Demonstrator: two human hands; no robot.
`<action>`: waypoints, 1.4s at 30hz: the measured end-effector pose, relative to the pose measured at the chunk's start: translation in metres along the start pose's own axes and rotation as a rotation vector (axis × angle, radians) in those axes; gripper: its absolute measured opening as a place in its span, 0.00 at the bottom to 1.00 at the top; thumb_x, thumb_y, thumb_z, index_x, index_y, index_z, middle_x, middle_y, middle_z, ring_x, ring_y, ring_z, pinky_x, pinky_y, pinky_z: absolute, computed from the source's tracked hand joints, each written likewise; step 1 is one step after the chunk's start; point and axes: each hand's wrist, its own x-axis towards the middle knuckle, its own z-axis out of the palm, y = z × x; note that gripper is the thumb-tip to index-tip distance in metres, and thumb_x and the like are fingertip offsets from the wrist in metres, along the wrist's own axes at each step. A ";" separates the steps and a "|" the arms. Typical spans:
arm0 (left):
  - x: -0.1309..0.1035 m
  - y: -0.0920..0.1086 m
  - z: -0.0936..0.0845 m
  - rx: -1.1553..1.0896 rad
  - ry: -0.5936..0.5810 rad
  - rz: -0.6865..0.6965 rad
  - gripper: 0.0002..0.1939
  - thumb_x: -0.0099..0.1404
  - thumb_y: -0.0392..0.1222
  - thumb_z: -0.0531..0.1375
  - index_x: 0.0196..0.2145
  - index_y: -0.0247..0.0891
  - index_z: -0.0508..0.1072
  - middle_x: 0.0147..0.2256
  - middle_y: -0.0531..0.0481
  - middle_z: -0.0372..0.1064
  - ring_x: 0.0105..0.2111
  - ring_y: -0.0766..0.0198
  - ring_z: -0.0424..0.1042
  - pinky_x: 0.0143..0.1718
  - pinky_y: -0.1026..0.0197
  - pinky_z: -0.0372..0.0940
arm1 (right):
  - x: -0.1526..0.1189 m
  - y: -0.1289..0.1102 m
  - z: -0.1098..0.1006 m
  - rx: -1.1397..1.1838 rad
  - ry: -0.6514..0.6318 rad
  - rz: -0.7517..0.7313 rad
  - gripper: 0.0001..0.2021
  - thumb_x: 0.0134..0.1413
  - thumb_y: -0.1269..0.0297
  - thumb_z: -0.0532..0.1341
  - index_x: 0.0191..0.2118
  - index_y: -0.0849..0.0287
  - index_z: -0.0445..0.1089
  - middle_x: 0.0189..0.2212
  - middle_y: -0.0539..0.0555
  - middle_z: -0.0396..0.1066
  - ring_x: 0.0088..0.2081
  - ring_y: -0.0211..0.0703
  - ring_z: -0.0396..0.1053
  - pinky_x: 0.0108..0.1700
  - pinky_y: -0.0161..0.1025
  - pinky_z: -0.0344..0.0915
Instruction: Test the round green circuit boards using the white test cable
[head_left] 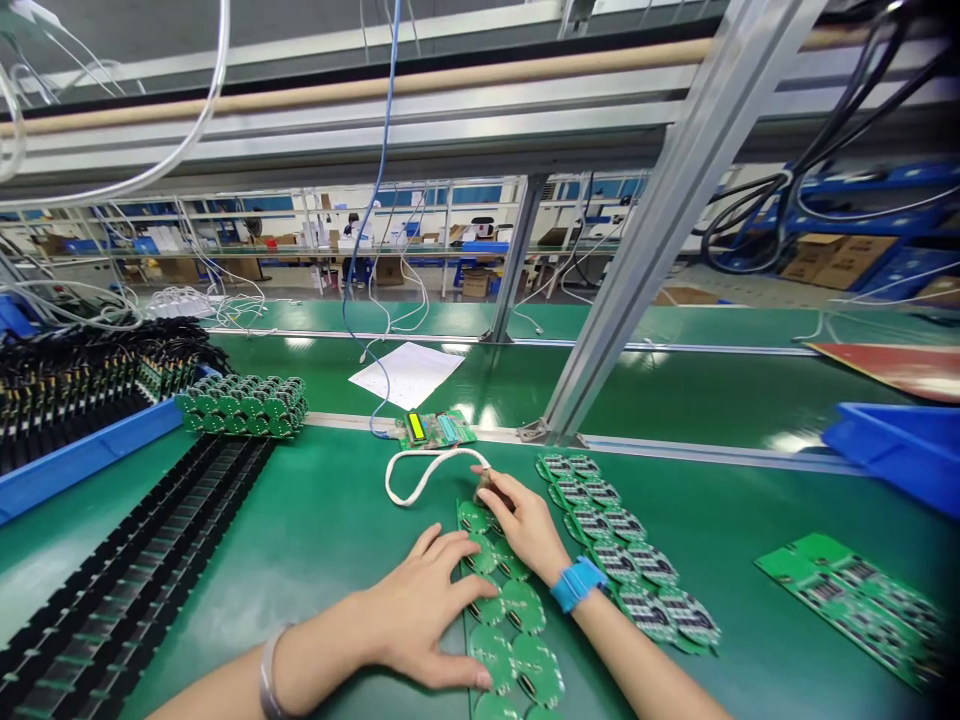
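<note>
A green panel of round circuit boards lies on the green table in front of me. My left hand rests on its left edge, fingers spread. At the panel's far end, my right hand pinches a small brownish connector against the boards. From the connector a white cable loops left towards a small circuit board with a lit yellow-green display. Just right of my right hand lies another panel of round boards, showing dark components.
On the left are black strips, a stack of green boards and a blue tray of boards with black cables. A metal post rises beyond the hands. At right are rectangular boards and a blue bin.
</note>
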 end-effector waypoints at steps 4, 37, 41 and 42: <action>0.000 -0.002 -0.001 -0.034 0.004 -0.011 0.39 0.57 0.65 0.63 0.57 0.40 0.60 0.58 0.34 0.54 0.61 0.41 0.51 0.61 0.34 0.42 | 0.000 -0.002 -0.001 -0.007 -0.010 -0.009 0.17 0.61 0.56 0.53 0.49 0.56 0.73 0.32 0.55 0.72 0.30 0.46 0.68 0.34 0.40 0.66; 0.002 -0.004 -0.008 -0.112 -0.061 -0.119 0.42 0.57 0.69 0.61 0.59 0.39 0.60 0.63 0.33 0.49 0.65 0.47 0.44 0.64 0.41 0.38 | 0.006 0.017 0.008 -0.032 0.013 0.007 0.20 0.61 0.59 0.52 0.53 0.60 0.71 0.34 0.56 0.74 0.32 0.46 0.70 0.37 0.39 0.67; 0.002 -0.003 -0.009 -0.112 -0.071 -0.127 0.42 0.58 0.69 0.60 0.60 0.38 0.60 0.63 0.32 0.48 0.65 0.47 0.42 0.64 0.40 0.38 | 0.006 0.018 0.008 -0.026 0.011 0.016 0.21 0.60 0.59 0.53 0.54 0.61 0.71 0.34 0.56 0.73 0.31 0.45 0.69 0.37 0.39 0.66; 0.002 -0.003 -0.009 -0.112 -0.070 -0.127 0.42 0.58 0.70 0.60 0.60 0.38 0.60 0.63 0.32 0.47 0.65 0.47 0.42 0.64 0.40 0.39 | 0.005 0.018 0.008 -0.022 0.011 0.018 0.21 0.60 0.59 0.53 0.54 0.61 0.71 0.34 0.56 0.73 0.31 0.45 0.69 0.37 0.39 0.66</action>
